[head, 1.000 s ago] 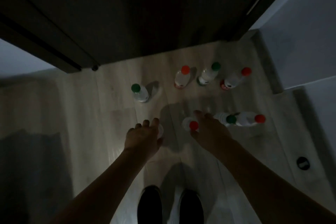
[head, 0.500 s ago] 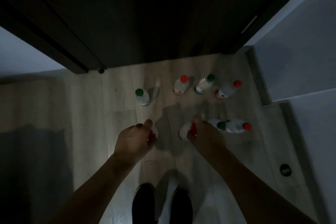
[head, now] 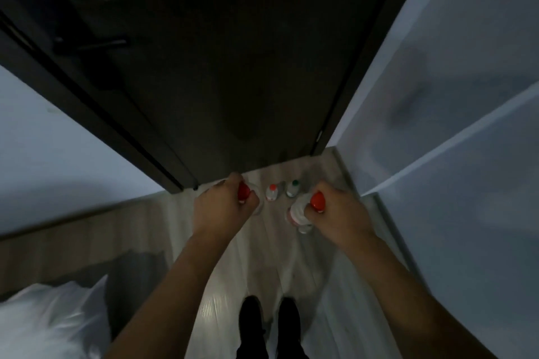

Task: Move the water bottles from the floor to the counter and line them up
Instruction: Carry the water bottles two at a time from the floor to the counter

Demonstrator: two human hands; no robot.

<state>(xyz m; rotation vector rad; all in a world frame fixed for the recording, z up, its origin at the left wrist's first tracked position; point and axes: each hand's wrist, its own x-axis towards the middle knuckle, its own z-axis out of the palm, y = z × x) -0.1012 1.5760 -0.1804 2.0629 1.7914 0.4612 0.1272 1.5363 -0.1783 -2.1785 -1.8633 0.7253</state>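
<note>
Left hand point(head: 224, 207) has its fingers curled round the neck of a red-capped bottle point(head: 244, 192), body hanging below the fist. Right hand point(head: 335, 213) grips a second red-capped bottle point(head: 300, 213) the same way, clear of the floor point(head: 262, 256). Between and beyond the 2 fists, 2 bottles stand on the floor: 1 red-capped point(head: 271, 192), 1 green-capped point(head: 292, 188), just beside each other.

Two bottles held above the floor, two more standing beyond them

The left hand point(head: 224, 207) grips a red-capped clear plastic bottle point(head: 244, 193) at nine o'clock of the right hand point(head: 335, 214), which grips another red-capped clear bottle point(head: 300, 213). Between them, toward twelve o'clock, a small red-capped bottle point(head: 271, 192) stands on the pale wooden floor point(head: 262, 265), a green-capped bottle point(head: 292, 188) at its three o'clock, before the dark door point(head: 221, 81).
</note>
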